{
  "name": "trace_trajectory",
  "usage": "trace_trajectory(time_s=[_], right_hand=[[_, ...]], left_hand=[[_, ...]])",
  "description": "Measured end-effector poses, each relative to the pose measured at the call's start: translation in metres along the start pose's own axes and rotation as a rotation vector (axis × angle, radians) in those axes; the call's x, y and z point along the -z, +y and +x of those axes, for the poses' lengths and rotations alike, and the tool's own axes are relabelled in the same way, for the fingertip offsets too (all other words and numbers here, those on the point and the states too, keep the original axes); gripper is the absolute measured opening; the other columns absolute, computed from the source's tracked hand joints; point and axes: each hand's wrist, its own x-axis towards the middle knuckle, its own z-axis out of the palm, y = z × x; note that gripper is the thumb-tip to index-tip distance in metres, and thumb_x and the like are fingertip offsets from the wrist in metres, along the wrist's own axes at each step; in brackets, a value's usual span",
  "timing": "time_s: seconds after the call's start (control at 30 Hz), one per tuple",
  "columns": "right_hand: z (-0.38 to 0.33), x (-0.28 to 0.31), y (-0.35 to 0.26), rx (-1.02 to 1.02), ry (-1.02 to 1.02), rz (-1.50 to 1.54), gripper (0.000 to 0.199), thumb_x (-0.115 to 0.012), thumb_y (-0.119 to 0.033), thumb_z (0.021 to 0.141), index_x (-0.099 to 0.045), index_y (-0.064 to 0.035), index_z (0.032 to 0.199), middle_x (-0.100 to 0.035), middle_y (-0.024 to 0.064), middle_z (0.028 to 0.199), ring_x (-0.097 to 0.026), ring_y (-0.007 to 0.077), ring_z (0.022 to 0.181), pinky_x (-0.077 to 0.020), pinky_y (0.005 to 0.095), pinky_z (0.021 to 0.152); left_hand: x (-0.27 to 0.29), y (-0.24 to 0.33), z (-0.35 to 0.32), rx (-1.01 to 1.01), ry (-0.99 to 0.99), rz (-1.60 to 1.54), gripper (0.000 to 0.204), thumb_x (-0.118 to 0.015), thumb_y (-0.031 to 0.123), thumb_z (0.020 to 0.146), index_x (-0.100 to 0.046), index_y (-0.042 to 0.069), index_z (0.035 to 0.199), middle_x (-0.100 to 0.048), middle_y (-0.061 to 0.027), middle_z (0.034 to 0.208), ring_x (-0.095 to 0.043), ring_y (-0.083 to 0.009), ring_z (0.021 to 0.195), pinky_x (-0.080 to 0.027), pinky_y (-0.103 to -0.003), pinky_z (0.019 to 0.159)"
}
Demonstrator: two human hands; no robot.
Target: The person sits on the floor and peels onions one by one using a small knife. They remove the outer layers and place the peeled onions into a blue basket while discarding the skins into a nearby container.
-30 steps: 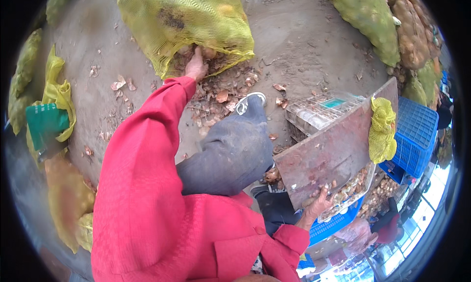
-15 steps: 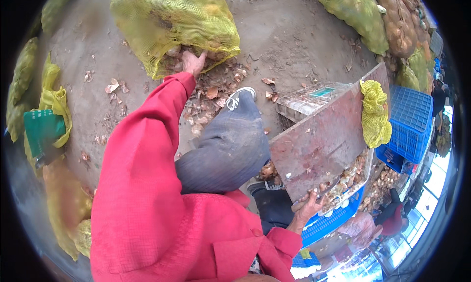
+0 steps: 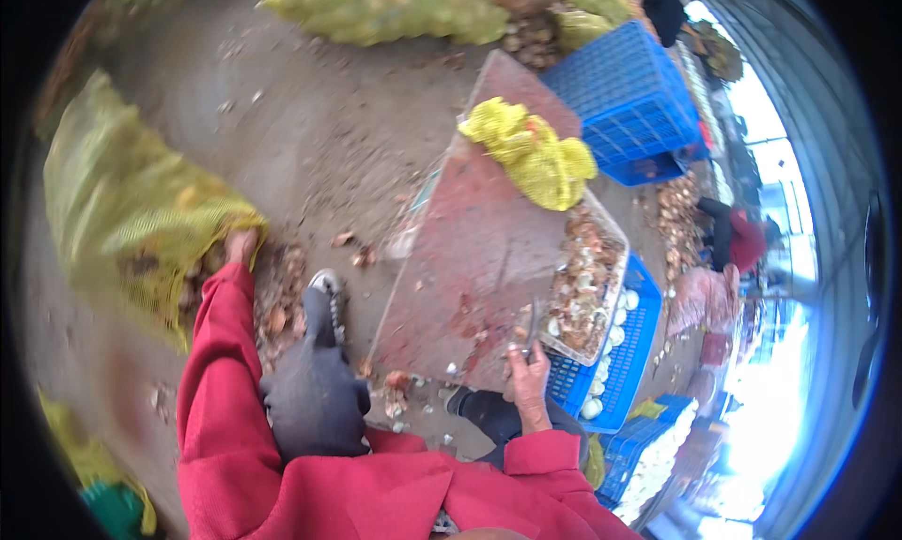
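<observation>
My left hand (image 3: 241, 246) reaches into the mouth of a yellow-green mesh sack (image 3: 141, 211) lying on the floor at the left, its fingers hidden inside. My right hand (image 3: 529, 378) is closed around a small knife (image 3: 535, 321), its grey blade pointing away from me, over the near edge of a worn reddish board (image 3: 460, 268). Beside that hand, a pale tray (image 3: 592, 355) holds onion skins and scraps. A blue crate (image 3: 642, 360) partly under the tray contains several peeled white onions (image 3: 592, 408).
A crumpled yellow mesh bag (image 3: 540, 160) lies on the board. Blue crates (image 3: 625, 99) are stacked beyond it. Another full mesh sack (image 3: 395, 9) is at the back. Loose onion skins (image 3: 282, 300) litter the floor near my shoe. A person in red (image 3: 745, 239) is at the right.
The view has swung right, so the sack now appears farther left and the board nearer the middle. My left hand is still at the sack's mouth. The knife in my right hand now shows.
</observation>
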Motion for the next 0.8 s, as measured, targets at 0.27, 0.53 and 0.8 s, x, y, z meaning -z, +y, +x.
trace_trajectory(time_s=[0.27,0.53,0.8], right_hand=[[-0.008,0.004,-0.001,-0.001,-0.026,0.041,0.031,-0.056,-0.013,0.083,-0.05,-0.0057,0.112,-0.055,0.0003,0.066,-0.043,0.0036,0.046,-0.0363,0.0186,0.042],[0.007,-0.029,-0.015,0.176,-0.273,-0.058,0.037,-0.056,-0.018,0.082,-0.048,-0.0077,0.116,-0.058,0.0009,0.075,-0.048,0.0065,0.055,-0.0396,0.0212,0.048],[0.074,0.032,0.013,-0.117,0.036,0.262,0.038,-0.056,-0.017,0.082,-0.045,-0.0078,0.117,-0.057,0.0046,0.073,-0.048,0.0094,0.047,-0.0388,0.0229,0.038]], left_hand=[[-0.005,-0.039,-0.05,0.494,-0.302,-0.825,0.023,-0.061,0.029,0.072,-0.058,0.008,0.082,-0.058,-0.0026,0.073,-0.057,-0.0206,0.07,-0.043,-0.036,0.059],[0.123,-0.019,-0.205,0.469,-0.724,-1.674,0.04,-0.054,0.026,0.079,-0.049,0.011,0.116,-0.052,-0.0043,0.117,-0.049,-0.0221,0.106,-0.038,-0.035,0.089],[0.224,0.117,-0.198,0.206,-0.815,-2.105,0.042,-0.041,0.029,0.09,-0.037,0.009,0.127,-0.042,-0.0073,0.127,-0.04,-0.0225,0.116,-0.03,-0.036,0.1]])
